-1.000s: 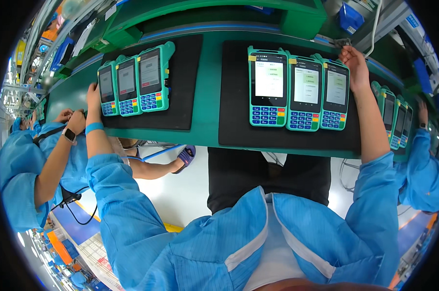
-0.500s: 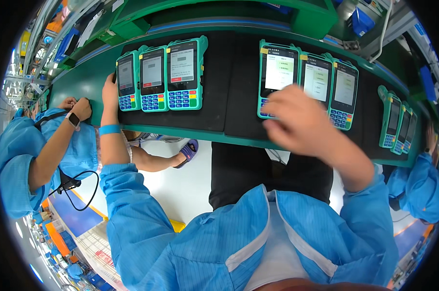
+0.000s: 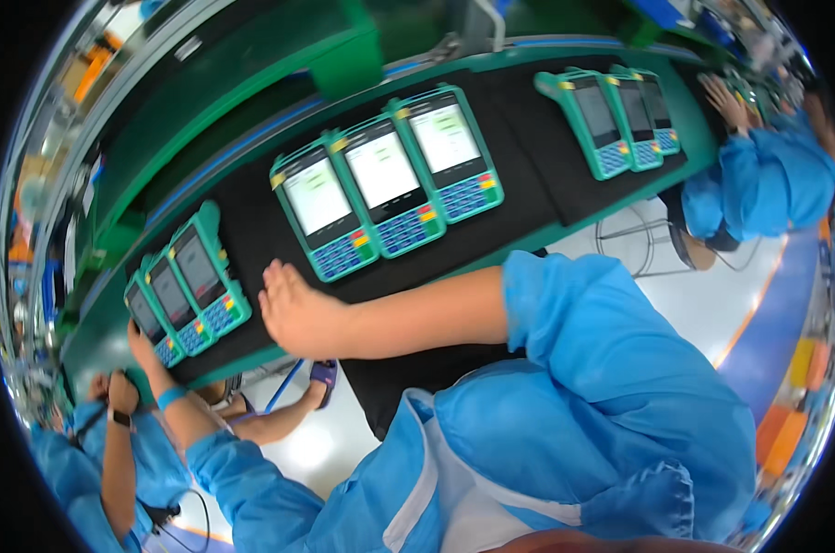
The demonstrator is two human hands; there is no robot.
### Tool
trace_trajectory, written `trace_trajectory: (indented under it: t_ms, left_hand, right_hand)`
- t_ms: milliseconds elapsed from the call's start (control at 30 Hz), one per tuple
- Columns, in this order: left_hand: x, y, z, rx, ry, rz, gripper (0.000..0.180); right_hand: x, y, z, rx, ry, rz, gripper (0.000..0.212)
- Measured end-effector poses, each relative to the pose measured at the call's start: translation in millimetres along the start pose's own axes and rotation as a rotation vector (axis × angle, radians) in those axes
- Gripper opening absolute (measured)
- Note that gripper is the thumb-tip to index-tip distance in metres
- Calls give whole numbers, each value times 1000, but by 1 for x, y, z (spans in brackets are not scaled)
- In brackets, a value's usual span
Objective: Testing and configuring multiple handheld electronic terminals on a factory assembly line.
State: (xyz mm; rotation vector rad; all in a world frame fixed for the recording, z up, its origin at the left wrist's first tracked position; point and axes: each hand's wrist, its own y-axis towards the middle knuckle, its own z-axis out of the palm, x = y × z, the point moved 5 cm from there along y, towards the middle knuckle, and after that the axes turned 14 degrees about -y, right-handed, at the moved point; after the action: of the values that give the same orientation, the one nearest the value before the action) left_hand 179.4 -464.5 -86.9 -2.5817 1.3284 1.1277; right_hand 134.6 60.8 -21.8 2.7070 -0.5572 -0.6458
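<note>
Head view: noted left hand [image 3: 142, 347] apparently touching outer edge of left-side rectangular green plastic card terminals [image 3: 170, 295], three abreast at its one o'clock; cannot tell closure of grip. Found on flat black mat [image 3: 254, 238], long axes eleven-to-five. Observed right hand [image 3: 299, 311] open, empty, at terminals' three o'clock; judged left nearer.

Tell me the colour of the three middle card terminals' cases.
Teal green on all three card terminals, best seen in the head view.

Head-worn fisheye, looking down at hands [image 3: 304, 315].
</note>
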Motion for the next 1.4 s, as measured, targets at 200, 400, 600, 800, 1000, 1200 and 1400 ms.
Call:
trace_trajectory:
  t_ms: [200, 400, 600, 800, 1000, 1200, 1400]
  left_hand:
    - [8, -2, -2, 32, -112, -151, 44]
    - [-6, -36, 26, 148, -255, -205, 44]
    - [-52, -47, 37, 171, -436, -135, 51]
    - [-136, -63, 48, 136, -343, -39, 62]
    - [-165, -66, 56, 190, -178, 154, 55]
    - [-161, -53, 52, 305, -278, 110, 59]
    - [-226, -16, 38, 212, -635, 217, 45]
  right_hand:
    - [16, 1, -8, -4, -133, -146, 54]
    - [18, -15, -18, 45, -56, -169, 50]
    - [8, -13, -19, -8, -17, 18, 39]
    - [-43, -42, -26, 149, -46, 122, 36]
    - [-54, -51, -37, 118, -29, 193, 43]
    - [-91, -26, -38, 226, 411, 459, 39]
    - [-134, 39, 3, -142, 665, 544, 52]
